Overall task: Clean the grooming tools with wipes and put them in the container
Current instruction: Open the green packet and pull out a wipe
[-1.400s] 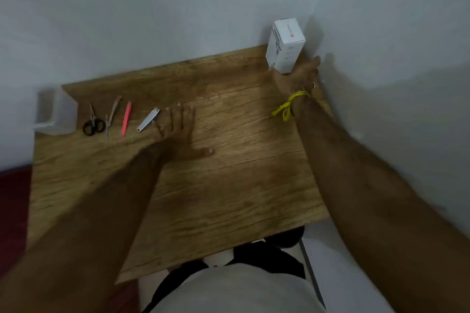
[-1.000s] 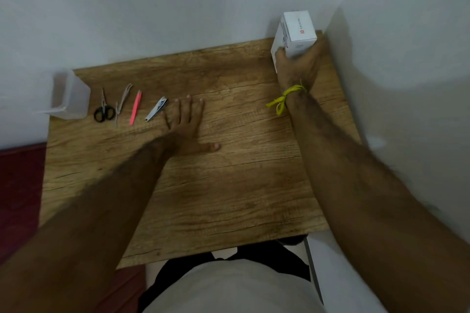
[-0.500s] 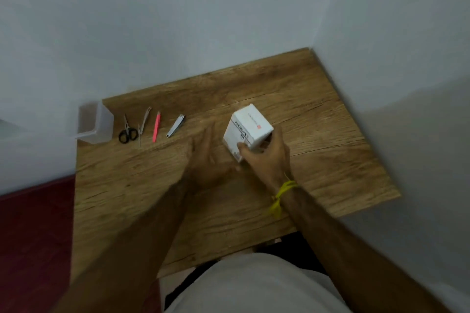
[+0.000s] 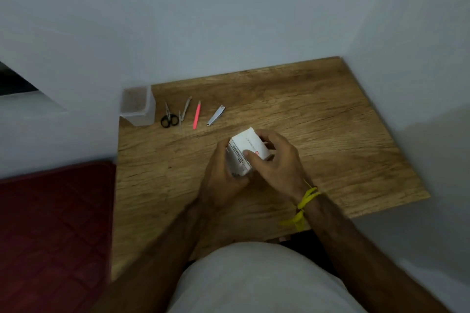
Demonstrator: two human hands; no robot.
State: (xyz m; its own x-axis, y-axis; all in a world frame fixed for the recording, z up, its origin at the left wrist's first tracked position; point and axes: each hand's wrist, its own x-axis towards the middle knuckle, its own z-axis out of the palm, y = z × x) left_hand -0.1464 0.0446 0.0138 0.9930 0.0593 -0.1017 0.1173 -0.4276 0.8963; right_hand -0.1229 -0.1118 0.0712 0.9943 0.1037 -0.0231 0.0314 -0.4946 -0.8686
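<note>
A white box of wipes is held over the middle of the wooden table. My left hand grips its lower left side and my right hand curls over its top and right side. At the table's far left lie small black-handled scissors, a steel nipper tool, pink tweezers and a nail clipper, side by side. A clear plastic container stands at the far left corner, beside the scissors.
White walls close the table on the far side and the right. A dark red surface lies to the left of the table. A yellow band is tied on my right wrist.
My right hand has brought the white box from the far right corner to the middle of the table. My left hand has left the table and taken hold of the box too.
</note>
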